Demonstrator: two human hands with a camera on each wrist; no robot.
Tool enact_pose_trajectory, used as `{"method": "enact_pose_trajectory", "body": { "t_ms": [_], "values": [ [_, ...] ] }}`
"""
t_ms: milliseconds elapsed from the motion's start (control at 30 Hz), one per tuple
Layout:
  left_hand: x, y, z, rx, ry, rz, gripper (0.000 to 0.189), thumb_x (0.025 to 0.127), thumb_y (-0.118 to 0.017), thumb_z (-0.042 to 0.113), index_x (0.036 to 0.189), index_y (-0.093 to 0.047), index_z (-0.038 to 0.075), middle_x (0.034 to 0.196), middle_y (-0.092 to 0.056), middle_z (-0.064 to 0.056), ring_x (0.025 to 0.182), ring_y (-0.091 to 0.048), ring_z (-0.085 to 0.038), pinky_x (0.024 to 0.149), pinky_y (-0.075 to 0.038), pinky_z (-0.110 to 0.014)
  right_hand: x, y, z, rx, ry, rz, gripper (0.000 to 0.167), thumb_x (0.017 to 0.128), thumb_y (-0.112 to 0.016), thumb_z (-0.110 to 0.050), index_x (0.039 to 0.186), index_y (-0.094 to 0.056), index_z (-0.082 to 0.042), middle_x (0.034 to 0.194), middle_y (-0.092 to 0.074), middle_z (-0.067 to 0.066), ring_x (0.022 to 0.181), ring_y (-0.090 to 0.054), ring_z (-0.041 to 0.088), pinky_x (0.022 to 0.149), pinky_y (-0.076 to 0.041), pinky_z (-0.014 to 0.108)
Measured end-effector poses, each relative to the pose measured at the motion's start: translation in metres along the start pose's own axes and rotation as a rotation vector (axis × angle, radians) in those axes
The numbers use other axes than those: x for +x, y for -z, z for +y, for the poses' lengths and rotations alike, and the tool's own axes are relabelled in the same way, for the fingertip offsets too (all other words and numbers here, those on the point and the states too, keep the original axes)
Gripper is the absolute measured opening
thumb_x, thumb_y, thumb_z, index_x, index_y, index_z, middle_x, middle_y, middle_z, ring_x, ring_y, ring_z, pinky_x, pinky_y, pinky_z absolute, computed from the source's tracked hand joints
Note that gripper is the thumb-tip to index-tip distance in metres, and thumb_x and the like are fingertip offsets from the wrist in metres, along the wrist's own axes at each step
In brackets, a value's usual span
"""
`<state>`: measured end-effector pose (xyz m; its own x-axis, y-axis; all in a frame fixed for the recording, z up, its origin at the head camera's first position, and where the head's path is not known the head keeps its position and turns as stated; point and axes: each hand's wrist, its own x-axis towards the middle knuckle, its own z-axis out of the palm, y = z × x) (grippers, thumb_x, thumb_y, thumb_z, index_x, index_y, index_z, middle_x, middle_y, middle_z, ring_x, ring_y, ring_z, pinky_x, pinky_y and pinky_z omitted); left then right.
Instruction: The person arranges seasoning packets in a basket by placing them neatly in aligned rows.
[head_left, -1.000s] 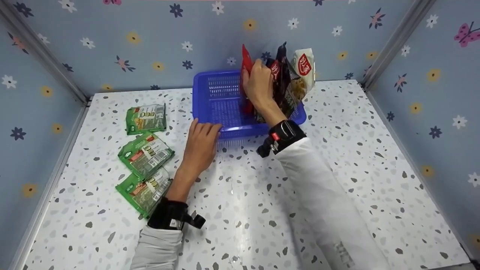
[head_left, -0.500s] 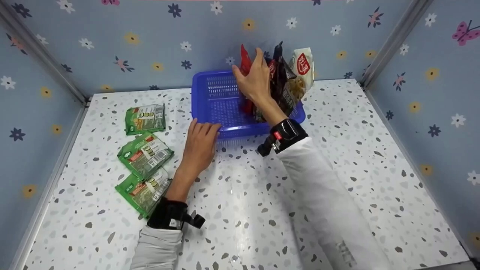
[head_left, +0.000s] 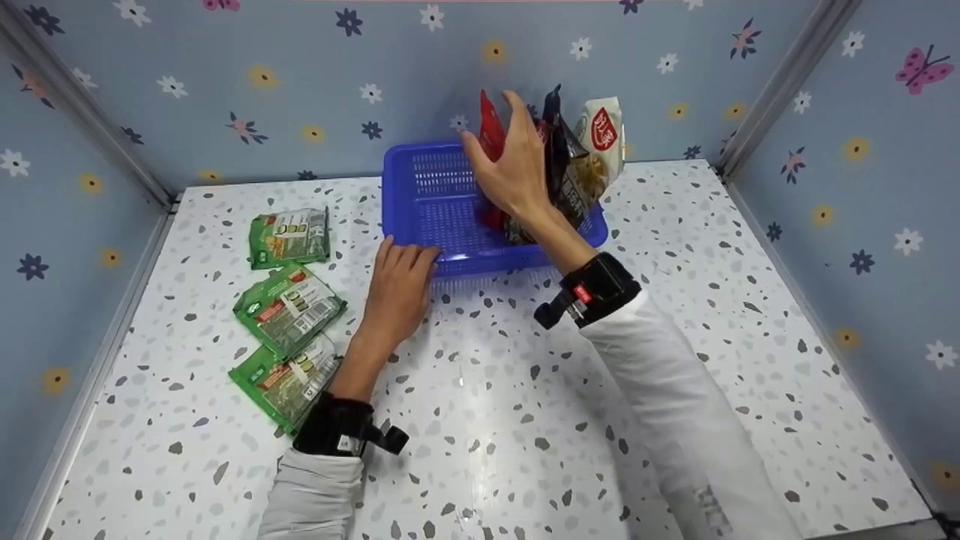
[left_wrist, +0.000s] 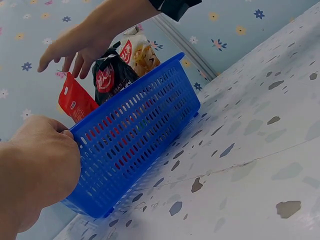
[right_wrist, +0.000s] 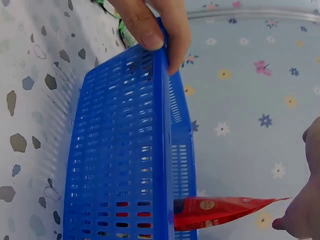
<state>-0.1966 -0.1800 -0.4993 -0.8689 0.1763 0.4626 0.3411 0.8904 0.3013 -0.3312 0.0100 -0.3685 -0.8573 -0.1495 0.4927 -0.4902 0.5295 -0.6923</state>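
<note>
My left hand [head_left: 397,292] grips the near-left corner of a blue plastic basket [head_left: 495,261]; thumb and fingers pinch its rim in the right wrist view. My right hand [head_left: 514,165] is over the basket's right half with thumb and fingers spread, holding nothing. Beside it a red packet [head_left: 491,131] stands upright in the basket, apart from the fingers in the right wrist view. Further right in the basket stand a dark packet [left_wrist: 107,77] and a white-topped packet [head_left: 606,131] with a food picture. My right hand partly hides the dark packet in the head view.
Three green packets lie left of the basket: a far one [head_left: 290,236], a middle one [head_left: 291,309] and a near one [head_left: 292,382], the last two overlapping. The basket's left half shows bare mesh floor. Flower-patterned walls [head_left: 247,90] enclose the speckled table [head_left: 465,420].
My right hand has let go of the red packet and its fingers have spread. Its wrist has swung slightly right and nearer. My left hand stays on the basket rim.
</note>
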Motion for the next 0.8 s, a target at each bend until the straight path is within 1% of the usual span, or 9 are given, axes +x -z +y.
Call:
{"method": "enact_pose_trajectory", "body": {
  "t_ms": [67, 167, 267, 333, 400, 500, 633, 700, 800],
  "values": [
    [0.000, -0.001, -0.001, -0.001, -0.001, 0.001, 0.034, 0.119, -0.052, 0.019, 0.145, -0.069, 0.003, 0.129, -0.076, -0.022, 0.127, -0.067, -0.044, 0.141, -0.029, -0.062, -0.009, 0.007, -0.001, 0.006, 0.058, 0.005, 0.081, 0.107, -0.073, -0.039, 0.170, -0.041, -0.001, 0.175, -0.050, 0.019, 0.161, -0.052, 0.032, 0.137, -0.040, 0.038],
    [0.000, -0.001, -0.002, -0.007, 0.007, 0.000, 0.034, 0.119, -0.053, 0.019, 0.145, -0.069, 0.003, 0.130, -0.076, -0.022, 0.128, -0.067, -0.044, 0.141, -0.028, -0.061, -0.026, 0.017, -0.002, 0.000, 0.139, -0.011, 0.075, 0.107, -0.074, -0.036, 0.166, -0.047, 0.002, 0.175, -0.048, 0.022, 0.166, -0.046, 0.036, 0.142, -0.032, 0.038],
    [-0.001, -0.001, -0.003, -0.015, 0.018, -0.011, 0.034, 0.119, -0.053, 0.019, 0.145, -0.068, 0.004, 0.131, -0.076, -0.021, 0.130, -0.066, -0.044, 0.142, -0.026, -0.061, -0.046, 0.026, -0.001, -0.021, 0.207, -0.049, 0.069, 0.106, -0.074, -0.036, 0.159, -0.054, 0.004, 0.173, -0.049, 0.025, 0.165, -0.046, 0.038, 0.142, -0.032, 0.041],
    [-0.001, 0.000, -0.003, -0.014, 0.023, -0.019, 0.034, 0.120, -0.052, 0.019, 0.146, -0.068, 0.005, 0.131, -0.076, -0.021, 0.131, -0.066, -0.044, 0.142, -0.026, -0.061, -0.060, 0.031, 0.002, -0.034, 0.240, -0.089, 0.066, 0.107, -0.074, -0.036, 0.156, -0.057, 0.004, 0.170, -0.052, 0.026, 0.164, -0.048, 0.039, 0.141, -0.035, 0.044],
    [-0.001, 0.000, -0.003, -0.013, 0.024, -0.024, 0.035, 0.120, -0.051, 0.020, 0.147, -0.068, 0.005, 0.131, -0.076, -0.021, 0.131, -0.066, -0.043, 0.143, -0.025, -0.061, -0.073, 0.036, 0.007, -0.043, 0.256, -0.139, 0.065, 0.107, -0.074, -0.037, 0.155, -0.059, 0.005, 0.167, -0.055, 0.027, 0.161, -0.051, 0.040, 0.140, -0.038, 0.047],
    [-0.001, 0.000, -0.002, -0.009, 0.018, -0.018, 0.035, 0.120, -0.051, 0.019, 0.146, -0.068, 0.005, 0.131, -0.076, -0.021, 0.129, -0.067, -0.044, 0.142, -0.026, -0.061, -0.091, 0.041, 0.016, -0.063, 0.255, -0.228, 0.064, 0.108, -0.073, -0.037, 0.155, -0.059, 0.004, 0.163, -0.060, 0.026, 0.159, -0.053, 0.042, 0.138, -0.041, 0.053],
    [-0.001, -0.001, -0.001, -0.004, 0.002, 0.002, 0.034, 0.120, -0.051, 0.018, 0.145, -0.069, 0.004, 0.130, -0.077, -0.021, 0.128, -0.067, -0.044, 0.141, -0.028, -0.062, -0.110, 0.045, 0.031, -0.117, 0.251, -0.321, 0.062, 0.108, -0.073, -0.038, 0.153, -0.062, 0.003, 0.161, -0.063, 0.025, 0.157, -0.056, 0.044, 0.135, -0.043, 0.059],
    [-0.001, -0.001, -0.001, -0.003, -0.002, 0.009, 0.034, 0.120, -0.051, 0.018, 0.145, -0.069, 0.004, 0.129, -0.077, -0.021, 0.128, -0.067, -0.044, 0.141, -0.029, -0.062, -0.116, 0.044, 0.039, -0.154, 0.268, -0.343, 0.059, 0.109, -0.073, -0.037, 0.151, -0.064, 0.003, 0.160, -0.064, 0.025, 0.155, -0.057, 0.045, 0.134, -0.043, 0.060],
    [-0.001, -0.002, -0.001, -0.007, -0.001, 0.009, 0.034, 0.120, -0.051, 0.019, 0.145, -0.069, 0.004, 0.129, -0.076, -0.021, 0.128, -0.067, -0.044, 0.141, -0.029, -0.062, -0.121, 0.043, 0.052, -0.215, 0.320, -0.339, 0.054, 0.110, -0.073, -0.034, 0.149, -0.065, 0.003, 0.156, -0.066, 0.026, 0.149, -0.060, 0.046, 0.131, -0.046, 0.060]
  ]
}}
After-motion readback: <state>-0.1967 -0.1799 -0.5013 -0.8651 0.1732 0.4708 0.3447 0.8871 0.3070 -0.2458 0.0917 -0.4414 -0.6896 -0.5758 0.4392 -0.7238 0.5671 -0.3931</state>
